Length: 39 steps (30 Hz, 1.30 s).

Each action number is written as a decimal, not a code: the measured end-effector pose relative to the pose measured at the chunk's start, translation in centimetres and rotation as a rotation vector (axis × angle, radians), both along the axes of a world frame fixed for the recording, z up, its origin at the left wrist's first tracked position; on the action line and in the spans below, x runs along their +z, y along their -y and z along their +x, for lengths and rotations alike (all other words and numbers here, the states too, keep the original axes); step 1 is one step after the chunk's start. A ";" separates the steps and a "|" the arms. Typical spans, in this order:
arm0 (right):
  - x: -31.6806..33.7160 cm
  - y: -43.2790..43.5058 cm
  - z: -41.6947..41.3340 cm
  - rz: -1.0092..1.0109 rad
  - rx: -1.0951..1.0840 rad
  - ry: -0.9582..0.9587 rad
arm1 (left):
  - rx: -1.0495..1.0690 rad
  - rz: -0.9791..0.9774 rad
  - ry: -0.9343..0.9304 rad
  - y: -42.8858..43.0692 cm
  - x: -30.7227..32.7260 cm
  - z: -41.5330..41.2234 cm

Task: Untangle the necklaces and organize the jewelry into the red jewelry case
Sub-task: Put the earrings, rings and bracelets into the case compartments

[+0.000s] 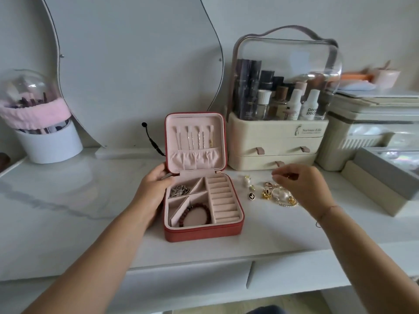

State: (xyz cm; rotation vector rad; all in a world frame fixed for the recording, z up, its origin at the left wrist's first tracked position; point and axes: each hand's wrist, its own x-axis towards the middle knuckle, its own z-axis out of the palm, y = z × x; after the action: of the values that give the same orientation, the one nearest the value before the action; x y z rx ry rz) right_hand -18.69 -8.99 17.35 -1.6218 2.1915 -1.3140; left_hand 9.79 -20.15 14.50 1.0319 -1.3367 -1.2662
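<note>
**Case open, loose pieces beside it**

On my feed the red jewelry case (204,231) sat open on the white table (68,200), with its lid upright. The left hand (154,185) gripped the case's left edge near the hinge, fingers curled against the side and thumb at the rim. Necklaces (192,138) hung in the lid. A beaded bracelet (195,214) lay in the front compartment and a silver chain cluster (179,191) in the rear left one. Right of the case lay the loose jewelry (267,193). The right hand (303,186) hovered over it, fingertips pinching a small gold piece (288,177), too blurred for me to identify.
</note>
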 end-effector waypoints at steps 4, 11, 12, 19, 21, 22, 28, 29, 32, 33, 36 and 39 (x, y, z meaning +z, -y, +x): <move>-1.6 -1.6 -6.0 0.133 -0.163 0.012 | 0.002 0.000 0.029 0.3 -0.3 0.1; -2.4 -1.1 -7.4 0.277 -0.153 0.025 | 0.001 0.005 0.048 0.3 -0.4 0.2; -2.2 -0.9 -7.3 0.299 -0.164 0.005 | -0.003 0.004 0.044 0.3 -0.4 0.2; -0.7 0.0 -6.7 0.532 -0.316 -0.062 | -0.014 0.007 0.032 0.2 -0.4 0.2; -0.8 0.0 -6.7 0.534 -0.334 -0.073 | -0.017 0.013 0.022 0.3 -0.4 0.2; -0.7 0.0 -6.7 0.525 -0.341 -0.060 | -0.021 0.015 0.013 0.3 -0.4 0.2; -0.1 -0.7 -7.9 0.169 -0.241 0.303 | -0.022 0.026 -0.015 0.2 -0.3 0.1; 0.2 -0.8 -7.9 0.123 -0.225 0.303 | -0.024 0.027 -0.016 0.2 -0.3 0.1; 1.5 -0.8 -7.5 0.023 -0.162 0.328 | -0.023 0.030 -0.017 0.2 -0.3 0.1; 1.9 -0.8 -7.5 -0.018 -0.138 0.329 | -0.018 0.031 -0.017 0.2 -0.2 0.2; 3.6 -1.3 -6.5 -0.110 -0.020 0.348 | -0.011 0.025 -0.018 0.2 -0.2 0.1; 5.2 -1.6 -4.8 -0.095 0.121 0.379 | -0.004 0.016 -0.022 0.3 -0.3 0.0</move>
State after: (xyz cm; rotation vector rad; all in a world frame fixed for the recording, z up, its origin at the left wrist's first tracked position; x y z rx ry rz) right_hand -23.44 -7.35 22.51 -1.3705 1.8083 -1.5596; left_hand 9.76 -20.43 14.21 1.0240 -1.3149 -1.2900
